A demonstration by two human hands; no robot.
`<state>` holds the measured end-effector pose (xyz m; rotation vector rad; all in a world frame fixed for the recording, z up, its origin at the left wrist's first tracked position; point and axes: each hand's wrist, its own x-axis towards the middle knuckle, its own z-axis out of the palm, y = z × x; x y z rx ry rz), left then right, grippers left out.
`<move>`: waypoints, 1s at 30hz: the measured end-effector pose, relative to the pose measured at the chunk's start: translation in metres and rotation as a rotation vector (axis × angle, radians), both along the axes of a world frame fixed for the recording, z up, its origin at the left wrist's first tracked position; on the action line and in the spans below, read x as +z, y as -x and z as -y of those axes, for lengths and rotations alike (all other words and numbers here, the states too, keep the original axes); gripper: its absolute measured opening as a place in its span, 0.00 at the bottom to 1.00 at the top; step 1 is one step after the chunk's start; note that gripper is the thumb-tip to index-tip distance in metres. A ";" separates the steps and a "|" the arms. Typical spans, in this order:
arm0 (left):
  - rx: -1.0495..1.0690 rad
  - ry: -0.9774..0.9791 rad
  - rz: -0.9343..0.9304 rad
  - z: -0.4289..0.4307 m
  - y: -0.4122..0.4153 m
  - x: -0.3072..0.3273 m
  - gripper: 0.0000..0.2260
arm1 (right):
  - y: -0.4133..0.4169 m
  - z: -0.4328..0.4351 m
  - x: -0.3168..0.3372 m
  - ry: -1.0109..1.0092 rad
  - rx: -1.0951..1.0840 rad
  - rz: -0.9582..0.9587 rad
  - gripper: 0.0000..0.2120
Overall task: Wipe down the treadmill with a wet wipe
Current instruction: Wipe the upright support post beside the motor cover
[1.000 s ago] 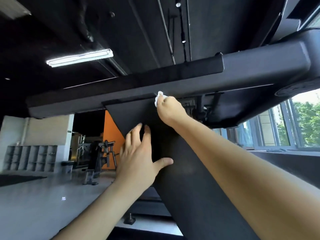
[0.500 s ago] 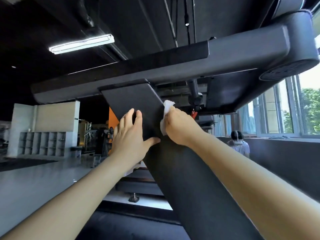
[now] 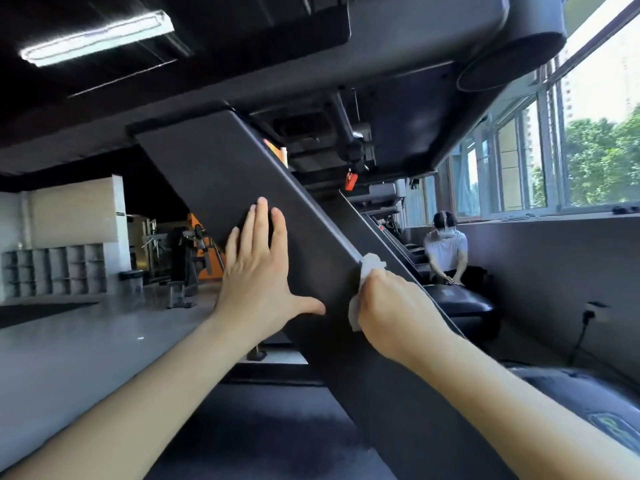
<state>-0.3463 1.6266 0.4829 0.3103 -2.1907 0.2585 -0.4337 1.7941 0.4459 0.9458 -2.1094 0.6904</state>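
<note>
1. Two hands are in view. The left hand (image 3: 258,271) lies flat on the broad face of the treadmill's sloped upright (image 3: 221,168), fingers straight and spread, thumb out. Its grip is apart and holds nothing.
2. One wet wipe (image 3: 373,263), white and crumpled, is clamped in the grip of the right hand (image 3: 391,313). It is pressed against the upright's right edge, just beside the left thumb.
3. There is one console (image 3: 415,46) overhead, seen from below, with one red clip (image 3: 350,181) hanging under it. One ceiling light (image 3: 97,38) is lit, and one other person (image 3: 445,244) crouches by the window wall.
4. The right fingers are hidden behind the back of the hand. Only tufts of the wipe show above and below the fist. The console's top is cut off by the frame.
5. One cubby shelf (image 3: 52,271) stands far left. What its compartments hold cannot be made out.
</note>
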 end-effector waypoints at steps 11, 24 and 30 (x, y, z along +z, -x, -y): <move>-0.094 0.049 -0.027 -0.022 -0.002 -0.065 0.65 | 0.007 -0.019 -0.040 0.170 0.297 0.009 0.20; -0.115 0.119 0.010 -0.071 0.022 -0.132 0.66 | 0.002 -0.061 -0.100 0.174 0.226 0.186 0.24; -0.241 0.184 0.125 -0.112 0.036 -0.187 0.69 | 0.015 -0.106 -0.178 0.308 0.246 0.188 0.13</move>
